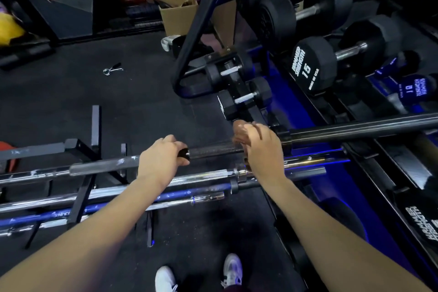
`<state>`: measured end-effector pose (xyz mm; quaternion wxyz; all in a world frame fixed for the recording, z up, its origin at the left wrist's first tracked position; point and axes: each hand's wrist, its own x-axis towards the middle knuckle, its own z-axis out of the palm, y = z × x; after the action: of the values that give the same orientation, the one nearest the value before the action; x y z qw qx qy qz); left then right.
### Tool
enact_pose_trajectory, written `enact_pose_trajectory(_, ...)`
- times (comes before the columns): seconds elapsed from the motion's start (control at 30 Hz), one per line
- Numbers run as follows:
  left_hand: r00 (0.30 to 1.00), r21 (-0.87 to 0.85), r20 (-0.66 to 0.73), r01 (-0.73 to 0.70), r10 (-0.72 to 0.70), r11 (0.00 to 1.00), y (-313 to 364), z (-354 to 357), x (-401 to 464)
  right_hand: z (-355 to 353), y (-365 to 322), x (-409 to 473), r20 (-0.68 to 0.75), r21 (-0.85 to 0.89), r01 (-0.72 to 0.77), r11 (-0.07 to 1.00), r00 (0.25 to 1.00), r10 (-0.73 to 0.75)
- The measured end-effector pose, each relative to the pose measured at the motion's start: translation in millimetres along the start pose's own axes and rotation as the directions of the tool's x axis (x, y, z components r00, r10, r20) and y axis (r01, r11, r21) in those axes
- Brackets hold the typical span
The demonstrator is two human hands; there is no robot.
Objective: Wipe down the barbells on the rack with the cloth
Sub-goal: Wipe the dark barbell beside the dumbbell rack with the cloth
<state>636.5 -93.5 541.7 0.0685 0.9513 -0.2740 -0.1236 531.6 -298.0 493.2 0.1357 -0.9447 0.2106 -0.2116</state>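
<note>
Your left hand (161,157) gripped the top barbell (213,151); your right hand (259,149) clutched a brown cloth (239,136) against that bar.

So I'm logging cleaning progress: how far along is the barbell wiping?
Done: cannot tell; no bar looks visibly wiped. In hand: left hand steadies the dark knurled bar while right hand rubs a brownish cloth on it. Left: the chrome bars below.
</note>
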Motion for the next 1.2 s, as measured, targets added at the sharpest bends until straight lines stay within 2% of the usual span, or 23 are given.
enact_pose_trajectory(0.07,1.0,-0.002,-0.001,-0.002,0.002,1.0,4,2,0,8,-23,-3,-0.067,0.072,-0.096,0.993,0.993,0.1)
enact_pose_trajectory(0.1,1.0,0.008,-0.004,0.002,-0.002,1.0,5,2,0,12,-40,-4,-0.089,0.118,-0.08,0.99,0.992,0.091)
enact_pose_trajectory(0.23,1.0,0.072,0.006,-0.011,0.011,0.997,1,0,-1,14,-85,-13,0.039,0.261,0.112,0.959,0.991,-0.127)
enact_pose_trajectory(0.33,0.999,0.056,0.033,-0.018,0.017,0.998,-4,-2,-1,6,-58,-10,0.11,0.202,0.173,0.964,0.974,-0.198)
enact_pose_trajectory(0.47,0.999,0.033,0.036,-0.039,0.038,0.999,-4,-4,1,-6,-21,-3,0.131,0.11,-0.06,0.992,0.99,0.046)
enact_pose_trajectory(0.63,0.998,0.076,0.029,-0.064,0.062,0.995,-3,0,1,7,-55,-13,0.102,0.12,-0.193,0.974,0.978,0.181)
enact_pose_trajectory(0.7,0.998,0.086,0.02,-0.068,0.066,0.994,-4,1,-1,11,-61,-13,0.036,0.065,-0.168,0.984,0.986,0.166)
enact_pose_trajectory(0.8,0.998,0.07,0.016,-0.063,0.062,0.996,-6,0,-1,8,-47,-7,-0.068,0.0,-0.054,0.999,0.996,0.054)
enact_pose_trajectory(0.87,0.998,0.063,0.018,-0.061,0.06,0.996,-7,-1,-1,3,-28,-3,-0.001,-0.029,-0.007,1.0,1.0,0.007)
enact_pose_trajectory(0.9,0.998,0.068,0.017,-0.064,0.063,0.996,-8,-1,-1,0,-18,-2,0.025,-0.041,-0.014,0.999,1.0,0.015)
enact_pose_trajectory(0.97,0.997,0.074,0.01,-0.076,0.076,0.994,-6,-1,-1,-3,-9,-5,-0.018,-0.019,-0.09,0.996,0.996,0.09)
enact_pose_trajectory(1.07,0.997,0.073,0.0,-0.083,0.083,0.994,-2,2,-2,6,-36,-8,-0.085,0.16,-0.262,0.952,0.957,0.278)
enact_pose_trajectory(1.1,0.996,0.083,-0.006,-0.083,0.083,0.993,-1,2,-2,13,-53,-9,-0.097,0.202,-0.225,0.953,0.964,0.248)
enact_pose_trajectory(1.2,0.996,0.134,-0.005,-0.083,0.084,0.988,-1,0,-2,27,-93,-19,-0.079,0.273,0.007,0.962,0.997,0.015)
